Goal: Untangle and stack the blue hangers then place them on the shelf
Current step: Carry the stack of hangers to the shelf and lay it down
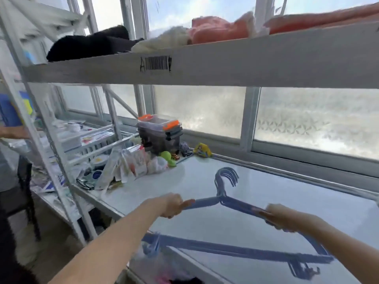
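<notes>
The blue hangers (223, 203) are gathered into one bundle, hooks nested together and pointing away toward the window, shoulders splayed to either side and the bottom bars hanging nearest the person. The left hand (174, 204) is clenched around the left shoulder of the bundle, and the right hand (281, 217) grips the right shoulder the same way, so the stack is held between them over the lower shelf (256, 226). Motion blur softens the outlines, so it cannot be told whether the bundle already touches the surface or hangs just above it.

By the look of it, untangling and stacking are done: the hooks line up and no hanger juts out at an odd angle. What remains is setting the bundle down and letting go.

The pale surface under and beyond the hangers is bare, with open room to the right and toward the window ledge. To the left, a clutter of packets (131, 165) and a stack of plastic boxes (160, 134) sit well apart from the bundle. The upper shelf (205, 64) overhangs above, limiting any lift, and the near front edge lies close beneath the bottom bars.
</notes>
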Tool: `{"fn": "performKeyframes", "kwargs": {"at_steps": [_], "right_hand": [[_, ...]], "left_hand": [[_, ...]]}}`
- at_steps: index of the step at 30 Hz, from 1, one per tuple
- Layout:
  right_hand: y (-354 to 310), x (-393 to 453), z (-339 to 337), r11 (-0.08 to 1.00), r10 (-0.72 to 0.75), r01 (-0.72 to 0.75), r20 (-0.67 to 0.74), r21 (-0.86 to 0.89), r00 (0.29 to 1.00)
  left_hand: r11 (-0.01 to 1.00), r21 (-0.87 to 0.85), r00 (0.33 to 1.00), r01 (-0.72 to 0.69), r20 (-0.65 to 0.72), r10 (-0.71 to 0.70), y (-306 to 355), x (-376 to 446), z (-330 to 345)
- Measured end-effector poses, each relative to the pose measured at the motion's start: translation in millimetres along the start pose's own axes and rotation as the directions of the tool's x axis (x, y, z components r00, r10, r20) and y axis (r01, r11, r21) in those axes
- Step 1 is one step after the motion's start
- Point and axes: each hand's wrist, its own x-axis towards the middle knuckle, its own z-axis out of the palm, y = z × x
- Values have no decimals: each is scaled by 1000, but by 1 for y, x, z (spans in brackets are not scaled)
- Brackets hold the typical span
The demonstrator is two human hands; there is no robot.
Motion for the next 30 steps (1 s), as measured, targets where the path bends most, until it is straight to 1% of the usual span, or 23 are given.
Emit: {"fn": "performKeyframes", "kwargs": {"at_steps": [2,4,6,8,10,13,17,19,21,23,26,30], "right_hand": [[9,22,-3,998,42,-40,48,-48,998],[17,38,-3,996,32,-24,94,-89,995],[21,50,-5,996,43,-33,116,-82,992],[19,59,-10,994,72,-61,112,-95,991],[20,69,-13,988,108,-98,80,-120,991],[13,78,-16,975,147,-141,25,-171,989],[3,88,-5,917,217,-220,-48,-332,975],[5,88,6,892,250,-259,-74,-371,965],[11,83,13,874,298,-320,-117,-367,947],[14,77,15,863,338,-375,-165,-338,927],[13,75,15,865,354,-400,-198,-303,914],[10,73,11,868,364,-409,-201,-280,909]], "left_hand": [[996,83,997,-27,76,20,2,36,-8],[986,147,991,-76,121,58,1,70,-13],[979,160,981,-123,170,96,1,100,-21],[966,170,965,-196,208,159,1,123,-31],[948,181,948,-262,233,218,0,147,-40],[902,275,929,-334,255,267,0,172,-50],[783,468,912,-409,218,346,-4,187,-47],[733,515,894,-445,198,403,-12,194,-41],[723,524,883,-450,141,448,-20,200,-36],[725,517,876,-455,117,467,-26,202,-35],[711,523,863,-469,102,494,-25,203,-35],[737,531,894,-417,93,438,-26,198,-34]]}}
